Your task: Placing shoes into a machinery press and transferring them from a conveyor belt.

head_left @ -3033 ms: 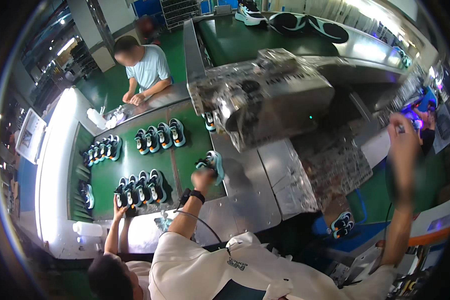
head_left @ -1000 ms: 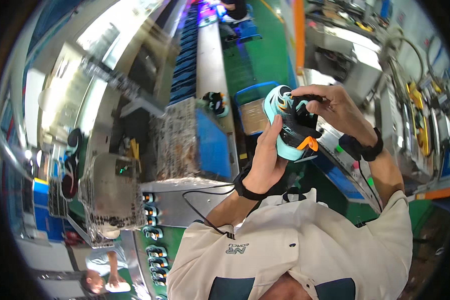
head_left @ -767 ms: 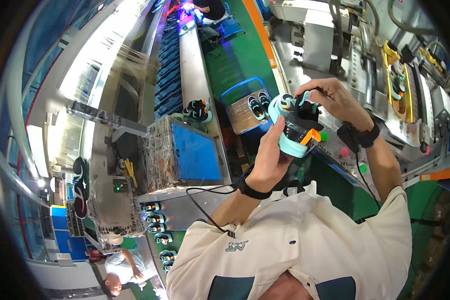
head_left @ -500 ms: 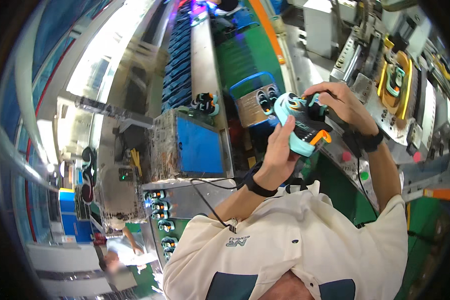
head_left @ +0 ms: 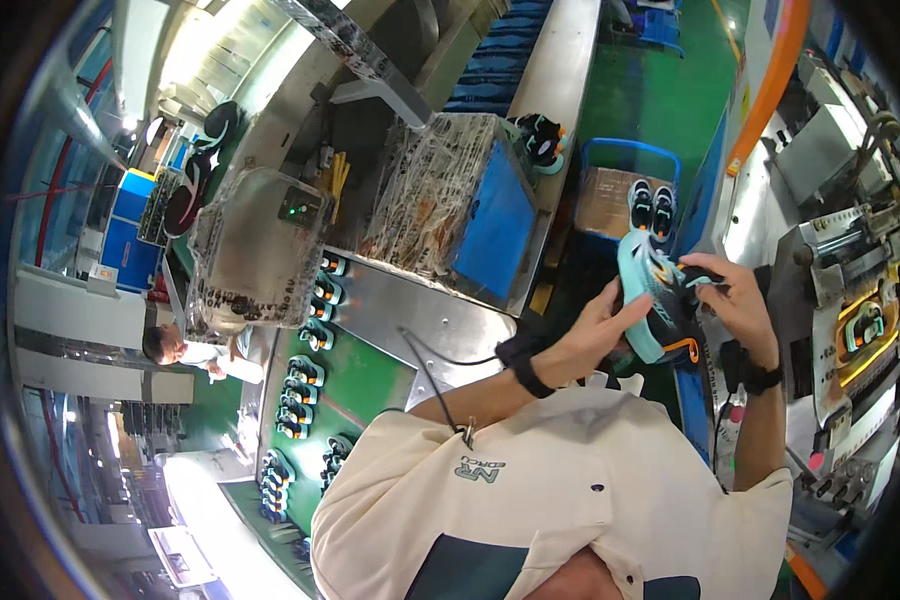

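Note:
A teal and black sneaker [head_left: 650, 310] with an orange heel loop is held tilted in front of my chest, its toe pointing away from me. My left hand [head_left: 602, 335] grips it from the left, thumb along the upper by the teal sole and fingers partly hidden. On the other side, my right hand [head_left: 738, 308] has its fingers bent around a dark part with teal trim at the shoe's opening. Whether that dark part belongs to this shoe, I cannot tell. Just beyond the toe, a pair of black and white sneakers [head_left: 652, 207] stands on a brown carton.
A blue-framed cart [head_left: 588, 200] carries the carton. Another sneaker [head_left: 540, 142] lies on the conveyor's side. At right, a machine holds a shoe [head_left: 863, 327] in a yellow-edged fixture. Several sneakers [head_left: 298, 395] line the left side, near another person [head_left: 230, 355]. A plastic-wrapped box [head_left: 440, 200] stands ahead.
My view has swung left, so the surroundings shift rightward in the picture. The sneaker stays in both hands, now more upright with its toe pointing away.

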A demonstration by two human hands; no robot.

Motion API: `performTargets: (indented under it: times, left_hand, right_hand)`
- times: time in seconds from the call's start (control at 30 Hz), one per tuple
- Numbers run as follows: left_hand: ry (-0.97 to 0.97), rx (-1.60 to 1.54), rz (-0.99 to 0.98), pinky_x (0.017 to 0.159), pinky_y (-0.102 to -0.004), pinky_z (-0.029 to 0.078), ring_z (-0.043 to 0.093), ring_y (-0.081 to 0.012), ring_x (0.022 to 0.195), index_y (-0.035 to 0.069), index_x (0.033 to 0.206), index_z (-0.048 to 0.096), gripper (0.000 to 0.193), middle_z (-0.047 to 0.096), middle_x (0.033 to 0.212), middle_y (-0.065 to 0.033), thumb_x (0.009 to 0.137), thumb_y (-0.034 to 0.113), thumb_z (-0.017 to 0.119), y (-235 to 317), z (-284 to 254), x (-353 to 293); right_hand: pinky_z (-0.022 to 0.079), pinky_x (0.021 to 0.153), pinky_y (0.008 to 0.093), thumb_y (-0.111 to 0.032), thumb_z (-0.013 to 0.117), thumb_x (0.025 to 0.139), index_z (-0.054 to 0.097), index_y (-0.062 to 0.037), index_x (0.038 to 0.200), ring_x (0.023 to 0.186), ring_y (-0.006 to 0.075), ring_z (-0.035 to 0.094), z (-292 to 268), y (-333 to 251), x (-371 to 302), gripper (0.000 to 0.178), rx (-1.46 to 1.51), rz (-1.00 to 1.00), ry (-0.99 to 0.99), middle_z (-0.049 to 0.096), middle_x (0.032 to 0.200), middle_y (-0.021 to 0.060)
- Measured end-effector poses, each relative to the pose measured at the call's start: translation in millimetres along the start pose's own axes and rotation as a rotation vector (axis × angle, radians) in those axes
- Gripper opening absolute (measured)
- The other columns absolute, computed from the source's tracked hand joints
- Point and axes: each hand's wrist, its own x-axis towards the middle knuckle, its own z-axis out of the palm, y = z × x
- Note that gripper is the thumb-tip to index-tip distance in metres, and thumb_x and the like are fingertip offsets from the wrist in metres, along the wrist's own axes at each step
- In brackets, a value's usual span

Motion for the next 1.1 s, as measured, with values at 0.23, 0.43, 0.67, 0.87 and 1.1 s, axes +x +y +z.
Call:
performTargets:
  times: [0.23, 0.43, 0.67, 0.87, 1.1]
  left_hand:
    - [0.35, 0.846, 0.414, 0.106, -0.0396, 0.039, 0.049, -0.0274, 0.126, -0.003, 0.132, 0.052, 0.047, 0.051, 0.138, -0.0186, 0.09, 0.011, 0.066, 90, -85, -86]
    - [0.976, 1.397, 0.502, 0.111, -0.0465, 0.031, 0.041, -0.0368, 0.134, -0.004, 0.133, 0.05, 0.06, 0.046, 0.142, -0.0214, 0.083, 0.02, 0.072, 142, -142, -61]
    - [1.16, 1.736, 0.311, 0.109, -0.0501, 0.033, 0.041, -0.0404, 0.132, 0.0, 0.128, 0.055, 0.064, 0.051, 0.138, -0.0169, 0.072, 0.02, 0.079, 129, -155, -24]
    - [1.212, 1.714, 0.202, 0.11, -0.0488, 0.031, 0.041, -0.038, 0.132, 0.001, 0.127, 0.056, 0.064, 0.051, 0.139, -0.0151, 0.07, 0.017, 0.08, 137, -153, -17]
    - [1.245, 1.702, 0.166, 0.106, -0.0517, 0.036, 0.046, -0.042, 0.127, 0.001, 0.121, 0.059, 0.069, 0.055, 0.133, -0.0177, 0.061, 0.021, 0.085, 140, -158, -10]
  right_hand:
    - [0.052, 0.077, 0.0304, 0.003, 0.062, 0.071, 0.067, 0.0012, 0.101, 0.081, 0.0197, 0.067, 53, 71, 70, 0.031, -0.112, -0.015, -0.016, 0.07, 0.091, 0.0142]
    - [0.053, 0.077, 0.0372, 0.003, 0.063, 0.065, 0.068, -0.0023, 0.095, 0.086, 0.0345, 0.066, 44, 127, 162, 0.03, -0.295, -0.098, -0.01, 0.069, 0.098, 0.0157]
    - [0.048, 0.085, 0.0418, 0.008, 0.058, 0.07, 0.065, -0.0099, 0.106, 0.093, 0.0364, 0.059, -30, 150, 338, 0.04, -0.515, -0.315, 0.195, 0.065, 0.101, 0.0158]
    - [0.047, 0.085, 0.0443, 0.01, 0.059, 0.071, 0.063, -0.0127, 0.108, 0.093, 0.0374, 0.058, -42, 151, 500, 0.044, -0.595, -0.372, 0.153, 0.063, 0.094, 0.0163]
    - [0.048, 0.085, 0.0396, 0.012, 0.054, 0.068, 0.064, -0.0094, 0.104, 0.097, 0.0326, 0.057, -8, 143, 626, 0.043, -0.814, -0.573, -0.041, 0.069, 0.102, 0.01]
